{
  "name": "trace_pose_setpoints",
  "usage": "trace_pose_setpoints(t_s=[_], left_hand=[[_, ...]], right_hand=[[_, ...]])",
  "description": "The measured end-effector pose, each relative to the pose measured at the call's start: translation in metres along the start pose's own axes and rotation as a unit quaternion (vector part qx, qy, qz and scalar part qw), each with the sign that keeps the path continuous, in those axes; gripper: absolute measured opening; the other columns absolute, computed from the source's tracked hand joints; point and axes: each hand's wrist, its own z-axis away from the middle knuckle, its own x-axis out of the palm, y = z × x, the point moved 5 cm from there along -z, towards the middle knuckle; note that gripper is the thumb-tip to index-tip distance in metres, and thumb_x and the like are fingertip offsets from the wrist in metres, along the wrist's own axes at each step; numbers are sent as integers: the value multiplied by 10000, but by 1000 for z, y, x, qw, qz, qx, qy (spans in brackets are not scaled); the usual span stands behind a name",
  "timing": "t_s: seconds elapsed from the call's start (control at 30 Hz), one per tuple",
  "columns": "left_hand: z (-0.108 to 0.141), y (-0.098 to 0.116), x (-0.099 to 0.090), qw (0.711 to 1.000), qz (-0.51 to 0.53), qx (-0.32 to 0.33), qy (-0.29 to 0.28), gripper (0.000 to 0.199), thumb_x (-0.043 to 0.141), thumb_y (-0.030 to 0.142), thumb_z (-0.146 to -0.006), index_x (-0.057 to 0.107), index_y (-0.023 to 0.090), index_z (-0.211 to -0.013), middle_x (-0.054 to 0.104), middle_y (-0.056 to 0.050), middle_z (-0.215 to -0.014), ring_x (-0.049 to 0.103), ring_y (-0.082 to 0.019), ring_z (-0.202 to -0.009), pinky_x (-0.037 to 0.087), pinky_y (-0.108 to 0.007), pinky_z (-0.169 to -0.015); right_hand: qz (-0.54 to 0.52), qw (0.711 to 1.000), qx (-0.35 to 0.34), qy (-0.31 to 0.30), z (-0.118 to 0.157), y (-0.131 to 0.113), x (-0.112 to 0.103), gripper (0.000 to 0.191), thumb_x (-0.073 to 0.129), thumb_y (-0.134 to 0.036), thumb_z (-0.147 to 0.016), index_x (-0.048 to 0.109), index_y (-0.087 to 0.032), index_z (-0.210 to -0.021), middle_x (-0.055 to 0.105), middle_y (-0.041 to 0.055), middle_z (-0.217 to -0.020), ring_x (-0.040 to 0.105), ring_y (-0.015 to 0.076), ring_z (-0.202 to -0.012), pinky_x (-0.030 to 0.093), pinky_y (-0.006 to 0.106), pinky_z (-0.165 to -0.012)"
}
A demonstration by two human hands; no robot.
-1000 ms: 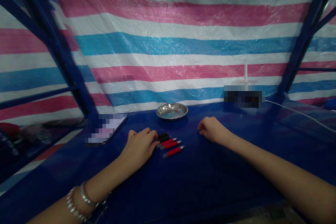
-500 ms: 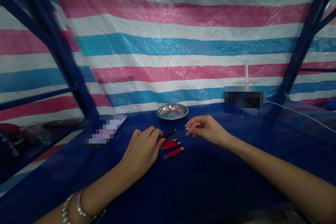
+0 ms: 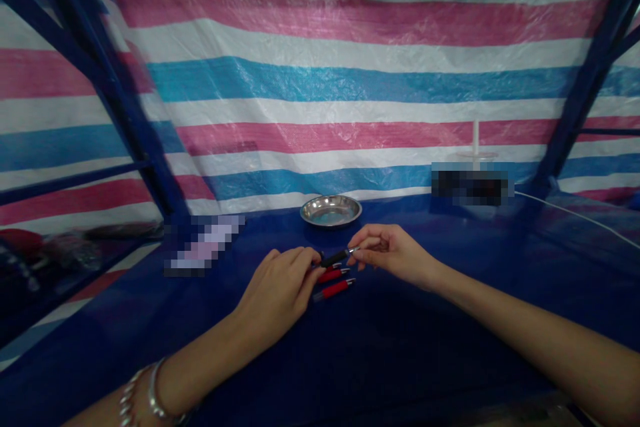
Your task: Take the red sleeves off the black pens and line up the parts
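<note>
A black pen barrel [image 3: 334,259] is pinched by my left hand [image 3: 285,280], its free end pointing up to the right. At that end, the closed fingertips of my right hand [image 3: 393,252] hold a small silver tip [image 3: 353,250], which meets the barrel. Just below lie red pens [image 3: 336,289] with silver tips, side by side on the blue table [image 3: 400,347]; my left fingers partly cover their left ends. Behind the hands stands a shallow round metal dish [image 3: 331,212].
At the left lies a blurred-out phone-like object [image 3: 207,243]. A pixelated dark item [image 3: 473,185] with a white upright straw sits at the back right, a white cable [image 3: 575,210] running from it. Blue metal posts flank a striped sheet [image 3: 320,87].
My left hand has moved slightly right with the black barrel. The silver tip in my right hand, apart from the barrel before, now meets its end.
</note>
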Motion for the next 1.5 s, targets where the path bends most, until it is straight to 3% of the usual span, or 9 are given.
trace_pose_setpoints(t_s=[0.27, 0.7, 0.9, 1.07, 1.23, 1.5], left_hand=[[1, 2, -1, 1000, 5, 1, -2, 99, 387, 188, -864, 484, 176, -882, 597, -16, -811, 551, -192, -722, 339, -330, -633], [1, 2, -2, 1000, 19, -11, 6, 97, 393, 206, -858, 486, 183, -870, 610, -10, -756, 553, -189, -670, 349, -311, -603], [0, -1, 1, 999, 47, -22, -6, 108, 396, 205, -859, 494, 184, -900, 616, -14, -796, 562, -184, -718, 368, -309, -646], [1, -6, 5, 996, 83, -26, 2, 117, 453, 200, -846, 489, 191, -957, 614, -7, -810, 566, -174, -712, 398, -281, -633], [1, -6, 4, 996, 82, -30, 4, 70, 487, 189, -832, 523, 193, -891, 630, 8, -809, 567, -161, -655, 396, -268, -602], [0, -3, 2, 997, 62, -44, -17, 73, 477, 215, -833, 539, 191, -863, 632, -3, -766, 573, -178, -666, 383, -262, -550]], right_hand=[[-17, 1000, -9, -14, 1, 0, 5, 137, 573, -185, -692, 504, -136, -800, 631, 11, -680, 568, 75, -576, 446, 227, -594], [27, 1000, -6, 12, 1, -1, 5, 126, 598, -173, -658, 511, -146, -744, 596, -23, -612, 557, 73, -556, 395, 191, -511], [23, 999, -15, 16, 2, 0, 4, 134, 604, -215, -663, 510, -148, -731, 617, -10, -639, 576, 85, -577, 429, 211, -545], [24, 999, -11, 22, 1, 0, 4, 136, 609, -212, -657, 510, -151, -728, 608, -16, -616, 569, 83, -556, 431, 215, -536], [23, 1000, -11, 17, 1, 0, 5, 127, 603, -200, -654, 502, -149, -711, 594, -16, -605, 557, 84, -548, 413, 210, -526], [199, 977, -73, 29, 6, -11, 2, 106, 546, -250, -726, 555, -144, -713, 594, -2, -631, 498, 69, -555, 344, 181, -503]])
